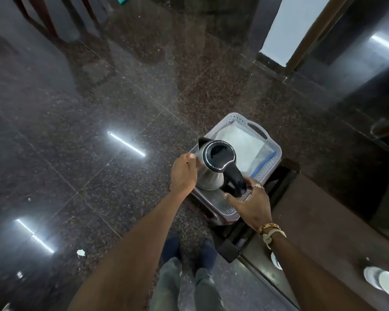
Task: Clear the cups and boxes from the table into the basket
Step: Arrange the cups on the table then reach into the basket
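Note:
A steel kettle [211,167] with a black lid and black handle stands in the near end of a grey perforated plastic basket [271,151]. My left hand [183,173] rests against the kettle's left side, fingers bent around its body near the spout. My right hand [249,203] is at the black handle, thumb and fingers curled around its lower part. A white bag or sheet [240,140] with a blue strip lies in the basket's far end. White cups or saucers [382,280] sit on the dark table at the lower right.
The basket sits on a low dark stool [288,176] beside the dark table [319,221]. Polished dark granite floor [88,142] spreads to the left, with a scrap of white paper [80,252]. Chair legs [54,30] stand far left; a white pillar [288,25] at top right. My feet [186,250] are below.

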The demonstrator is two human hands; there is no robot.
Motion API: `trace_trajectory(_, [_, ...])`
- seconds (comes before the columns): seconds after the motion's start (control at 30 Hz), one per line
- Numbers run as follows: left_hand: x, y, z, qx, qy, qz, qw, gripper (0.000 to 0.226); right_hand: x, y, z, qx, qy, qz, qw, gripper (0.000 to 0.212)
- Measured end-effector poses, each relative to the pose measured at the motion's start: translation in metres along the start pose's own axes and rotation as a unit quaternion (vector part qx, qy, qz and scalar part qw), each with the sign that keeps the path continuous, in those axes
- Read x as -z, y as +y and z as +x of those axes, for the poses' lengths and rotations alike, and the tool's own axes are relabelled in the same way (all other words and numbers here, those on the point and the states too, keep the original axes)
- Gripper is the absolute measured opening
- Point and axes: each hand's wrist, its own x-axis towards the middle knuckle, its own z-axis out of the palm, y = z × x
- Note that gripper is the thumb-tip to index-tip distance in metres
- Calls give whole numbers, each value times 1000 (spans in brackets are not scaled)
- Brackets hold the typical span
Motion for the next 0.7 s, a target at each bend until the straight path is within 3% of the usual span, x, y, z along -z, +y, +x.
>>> trace_trajectory(0.17, [-16, -8, 18, 27, -6, -110, 994, 52, -12, 4, 3, -29, 30, 23, 999, 32])
trace_trajectory(0.4, [-34, -15, 48, 77, -64, -263, 959, 70, -35, 20, 23, -87, 54, 88, 991, 37])
trace_trajectory(0.7, [-47, -19, 60, 108, -99, -343, 928, 57, -60, 28, 30, -101, 95, 178, 974, 38])
